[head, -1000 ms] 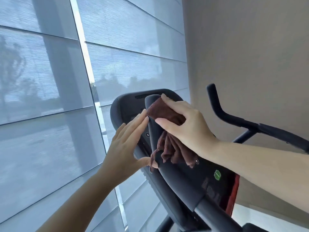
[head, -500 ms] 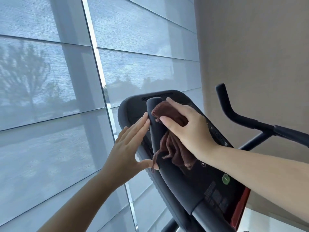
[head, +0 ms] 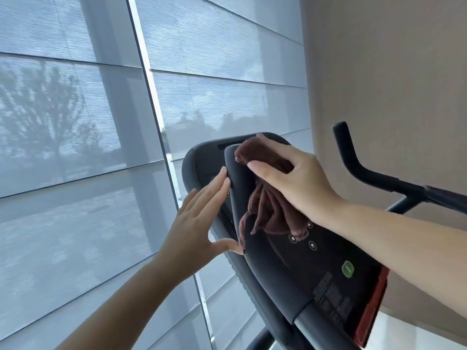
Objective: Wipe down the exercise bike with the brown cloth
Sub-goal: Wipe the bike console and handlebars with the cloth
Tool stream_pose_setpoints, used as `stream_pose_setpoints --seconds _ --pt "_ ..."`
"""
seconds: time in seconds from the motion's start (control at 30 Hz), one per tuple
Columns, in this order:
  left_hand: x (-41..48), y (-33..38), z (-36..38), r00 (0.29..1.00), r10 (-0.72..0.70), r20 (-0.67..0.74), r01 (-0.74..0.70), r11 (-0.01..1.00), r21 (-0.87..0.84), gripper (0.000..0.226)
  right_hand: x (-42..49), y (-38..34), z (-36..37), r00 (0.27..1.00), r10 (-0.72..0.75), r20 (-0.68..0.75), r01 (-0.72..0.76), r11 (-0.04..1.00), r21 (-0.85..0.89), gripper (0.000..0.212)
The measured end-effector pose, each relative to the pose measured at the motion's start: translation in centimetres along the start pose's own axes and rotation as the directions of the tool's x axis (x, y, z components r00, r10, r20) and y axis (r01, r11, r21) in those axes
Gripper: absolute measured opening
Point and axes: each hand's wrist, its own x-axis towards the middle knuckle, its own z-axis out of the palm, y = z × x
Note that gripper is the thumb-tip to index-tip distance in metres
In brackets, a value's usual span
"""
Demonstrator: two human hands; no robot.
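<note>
Brown cloth lies bunched against the top of the dark screen panel of the exercise bike, its loose end hanging down over the glass. Our right hand holds it there, fingers curled over the bunch and thumb stretched along its front. Our left hand rests against the panel's left edge, 4 fingers straight and pressed together on the rim, thumb spread wide and touching the edge lower down. 1 green button shows near the panel's lower end. A black handlebar rises on the right before a beige wall; grey window blinds fill the left.
</note>
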Motion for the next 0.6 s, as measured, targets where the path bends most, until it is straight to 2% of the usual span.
stream_pose_setpoints --seconds 0.1,0.17,0.23,0.3,0.37,0.4,0.47,0.53,0.6 --pt "-0.1 0.1 0.0 1.0 -0.005 -0.004 0.005 1.0 -0.007 0.1 0.5 -0.3 0.7 0.999 0.006 0.04 -0.008 0.998 0.057 0.045" --pt "-0.3 0.0 0.1 1.0 -0.01 -0.004 0.009 1.0 -0.02 0.096 -1.3 0.4 0.4 0.991 0.076 0.11 -0.09 0.987 0.133 0.045" --pt "-0.4 0.0 0.2 1.0 -0.015 -0.004 0.015 1.0 -0.025 0.095 -3.9 1.4 -0.3 0.952 0.182 0.244 -0.225 0.962 0.158 0.047" --pt "-0.4 0.0 0.3 1.0 -0.018 -0.004 0.018 1.0 -0.02 0.094 -6.1 1.6 -1.2 0.879 0.272 0.392 -0.319 0.946 0.061 0.046" --pt "-0.4 0.0 0.3 1.0 -0.029 0.0 0.029 1.0 -0.011 0.094 -6.7 1.2 -2.2 0.814 0.32 0.485 -0.321 0.943 -0.084 0.044" --pt "-0.4 0.0 0.2 1.0 -0.026 0.001 0.026 1.0 -0.004 0.093 -6.3 0.7 -2.5 0.807 0.335 0.486 -0.302 0.942 -0.147 0.044" --pt "-0.4 0.0 0.0 1.0 -0.006 -0.011 0.006 1.0 0.017 0.092 -4.6 -0.4 -2.6 0.862 0.315 0.398 -0.246 0.945 -0.216 0.047" --pt "-0.7 0.1 0.0 1.0 0.001 -0.02 0.0 1.0 0.017 0.088 -3.1 -1.5 -2.0 0.932 0.24 0.272 -0.186 0.96 -0.208 0.051" --pt "-1.0 0.3 0.0 1.0 -0.013 -0.005 0.013 1.0 -0.006 0.087 -3.0 -2.0 -1.5 0.944 0.228 0.237 -0.165 0.952 -0.258 0.056"
